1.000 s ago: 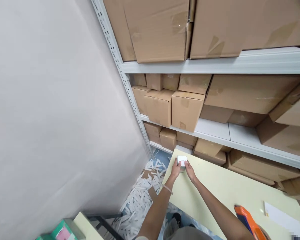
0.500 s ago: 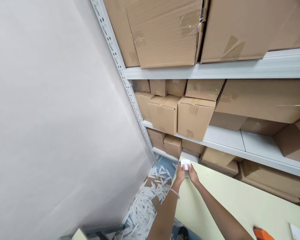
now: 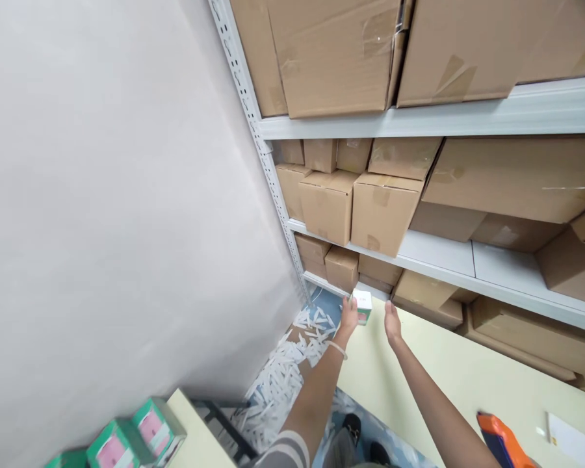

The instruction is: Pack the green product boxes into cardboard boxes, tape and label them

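Note:
A small carton [image 3: 363, 300] with a white top and green and pink sides is at the far left corner of the pale yellow table [image 3: 448, 383]. My left hand [image 3: 350, 316] grips it from its left side, with a pale band round the wrist. My right hand [image 3: 392, 322] is apart from the carton on its right, fingers stretched out and nothing in them. The carton's underside is hidden from me.
Metal shelving [image 3: 443, 276] full of cardboard boxes [image 3: 385, 211] stands behind the table. White paper strips [image 3: 277, 383] litter the floor at left. Green-and-pink cartons [image 3: 153, 429] stand at lower left. An orange and dark tool [image 3: 502, 439] lies at lower right, near a white card [image 3: 572, 439].
My right hand has let go of the carton and moved away to the right. My left hand still holds it. The view has shifted, bringing the green-and-pink cartons into sight.

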Demonstrator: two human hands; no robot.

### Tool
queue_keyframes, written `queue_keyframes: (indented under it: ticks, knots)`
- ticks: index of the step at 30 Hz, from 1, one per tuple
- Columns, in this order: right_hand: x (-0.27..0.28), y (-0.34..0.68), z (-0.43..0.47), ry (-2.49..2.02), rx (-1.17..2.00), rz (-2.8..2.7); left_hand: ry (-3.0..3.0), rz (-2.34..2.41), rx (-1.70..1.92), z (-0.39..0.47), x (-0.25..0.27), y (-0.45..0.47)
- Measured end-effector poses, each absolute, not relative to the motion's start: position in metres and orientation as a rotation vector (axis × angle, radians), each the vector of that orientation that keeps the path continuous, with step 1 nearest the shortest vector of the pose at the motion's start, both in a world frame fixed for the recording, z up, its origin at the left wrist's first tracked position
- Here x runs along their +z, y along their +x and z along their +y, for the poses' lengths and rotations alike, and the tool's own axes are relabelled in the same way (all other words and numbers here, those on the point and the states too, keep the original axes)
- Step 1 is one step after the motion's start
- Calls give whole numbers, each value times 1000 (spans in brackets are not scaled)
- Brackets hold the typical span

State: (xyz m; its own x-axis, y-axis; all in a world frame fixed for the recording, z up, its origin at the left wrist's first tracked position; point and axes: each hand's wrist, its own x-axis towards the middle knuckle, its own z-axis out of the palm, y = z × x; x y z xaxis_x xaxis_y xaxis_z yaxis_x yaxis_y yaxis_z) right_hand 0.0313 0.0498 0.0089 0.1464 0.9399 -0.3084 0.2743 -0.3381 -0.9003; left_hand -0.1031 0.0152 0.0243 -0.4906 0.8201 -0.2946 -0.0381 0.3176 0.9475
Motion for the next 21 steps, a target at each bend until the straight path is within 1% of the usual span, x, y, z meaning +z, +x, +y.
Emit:
queue_keyframes:
  ticks: [4, 8, 12, 15, 18, 21]
  knots:
    - [14, 74, 19, -1657, 1171, -1167, 663, 1802, 1355, -27, 38, -98]
    - [3, 126, -31, -1544, 1227, -1163, 597, 1882, 1480, -114, 39, -88]
    - [-19, 171, -88, -1492, 1424, -1247, 354, 2031, 1562, -251, 18, -64]
    - [-31, 187, -122, -1458, 1532, -1407, -34, 2153, 1565, -368, -2, -24]
    - [-28, 179, -153, -1357, 1643, -1666, -420, 2256, 1608, -472, -9, 31]
    - [-11, 154, -188, -1166, 1785, -1903, -742, 2308, 1679, -547, -3, 87]
